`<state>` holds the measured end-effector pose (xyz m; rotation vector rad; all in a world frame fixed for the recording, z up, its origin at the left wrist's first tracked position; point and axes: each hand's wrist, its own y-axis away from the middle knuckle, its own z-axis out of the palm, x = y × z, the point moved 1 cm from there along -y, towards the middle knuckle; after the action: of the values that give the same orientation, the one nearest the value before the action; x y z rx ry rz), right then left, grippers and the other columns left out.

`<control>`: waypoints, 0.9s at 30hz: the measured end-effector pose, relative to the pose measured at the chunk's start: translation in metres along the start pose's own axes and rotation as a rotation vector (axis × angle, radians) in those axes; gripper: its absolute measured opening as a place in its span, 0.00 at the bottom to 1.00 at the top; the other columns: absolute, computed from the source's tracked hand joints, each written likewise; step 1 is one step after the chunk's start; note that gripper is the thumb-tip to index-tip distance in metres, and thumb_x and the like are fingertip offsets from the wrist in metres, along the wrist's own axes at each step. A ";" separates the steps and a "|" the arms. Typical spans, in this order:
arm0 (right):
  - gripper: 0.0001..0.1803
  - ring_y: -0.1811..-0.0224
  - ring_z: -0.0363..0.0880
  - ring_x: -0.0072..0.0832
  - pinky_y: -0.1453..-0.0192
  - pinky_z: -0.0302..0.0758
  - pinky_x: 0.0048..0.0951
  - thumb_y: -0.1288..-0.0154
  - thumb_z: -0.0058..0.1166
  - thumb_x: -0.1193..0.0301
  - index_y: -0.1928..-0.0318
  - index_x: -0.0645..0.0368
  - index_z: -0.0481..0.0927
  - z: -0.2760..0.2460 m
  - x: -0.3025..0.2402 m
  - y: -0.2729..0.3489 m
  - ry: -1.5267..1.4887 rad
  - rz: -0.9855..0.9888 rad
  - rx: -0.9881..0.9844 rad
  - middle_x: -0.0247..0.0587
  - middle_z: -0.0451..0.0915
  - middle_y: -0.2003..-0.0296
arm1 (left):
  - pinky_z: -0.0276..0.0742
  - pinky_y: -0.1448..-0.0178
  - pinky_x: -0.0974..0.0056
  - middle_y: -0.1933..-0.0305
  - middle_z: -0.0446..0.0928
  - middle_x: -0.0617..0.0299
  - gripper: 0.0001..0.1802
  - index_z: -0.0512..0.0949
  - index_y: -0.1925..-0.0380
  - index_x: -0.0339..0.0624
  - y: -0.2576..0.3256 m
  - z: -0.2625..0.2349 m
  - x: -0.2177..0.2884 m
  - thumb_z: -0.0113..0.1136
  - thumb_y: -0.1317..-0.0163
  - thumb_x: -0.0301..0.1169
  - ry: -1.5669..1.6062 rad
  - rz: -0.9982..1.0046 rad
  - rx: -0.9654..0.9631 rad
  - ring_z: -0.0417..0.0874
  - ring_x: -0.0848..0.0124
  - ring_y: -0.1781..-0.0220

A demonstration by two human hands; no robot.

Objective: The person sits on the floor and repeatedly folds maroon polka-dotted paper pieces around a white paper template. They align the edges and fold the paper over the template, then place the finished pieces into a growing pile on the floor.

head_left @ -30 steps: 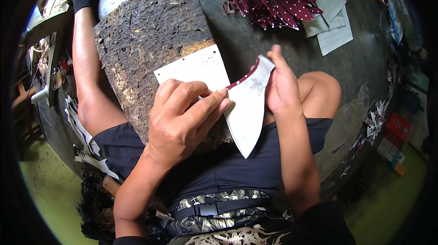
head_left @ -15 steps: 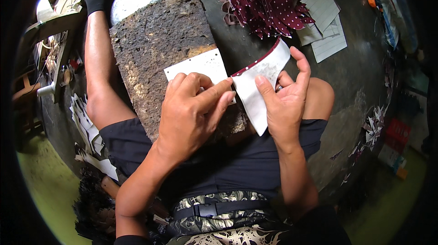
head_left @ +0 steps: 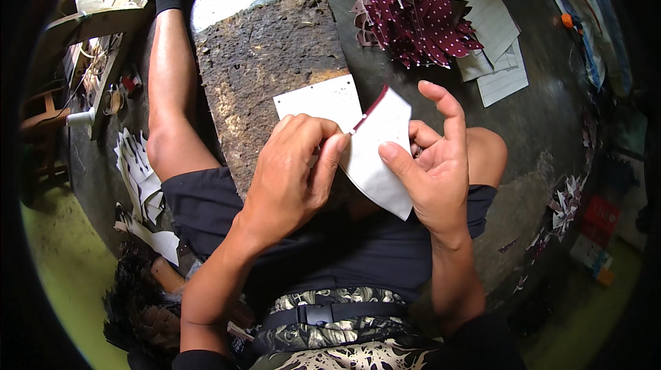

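A white curved piece with a narrow maroon, white-dotted folded edge is held between my two hands. My left hand is closed in a pinch at the lower end of that maroon edge, thumb against the fingers. At the piece's right side, my right hand grips it with the thumb on top and some fingers behind. Its index finger points up, free of the piece. Beyond my left hand lies a white sheet with small holes near its corners, partly hidden by that hand. Under it is a rough, dark-stained board.
A pile of maroon dotted cut pieces stands at the far right, beside several white paper sheets. White scraps lie left of my thigh, more scraps far right. A wooden frame with wires stands at the left.
The white piece has turned, its dotted edge now standing steeper. My left fingers have drawn back from pointing along the edge into a pinch. The surroundings sit slightly farther right and lower in view.
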<state>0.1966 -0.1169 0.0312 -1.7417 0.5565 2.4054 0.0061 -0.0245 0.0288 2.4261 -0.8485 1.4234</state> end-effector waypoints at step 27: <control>0.10 0.62 0.82 0.15 0.57 0.79 0.25 0.21 0.73 0.71 0.48 0.66 0.91 -0.017 0.016 -0.044 0.597 0.042 -0.171 0.33 0.90 0.61 | 0.75 0.33 0.48 0.45 0.85 0.51 0.16 0.84 0.42 0.42 0.021 -0.031 0.013 0.73 0.27 0.31 -0.648 -0.032 -0.139 0.83 0.49 0.40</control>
<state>0.2204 -0.0846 0.0022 -2.5599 0.4504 1.9765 -0.0243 -0.0327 0.0533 2.7939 -0.9756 0.5215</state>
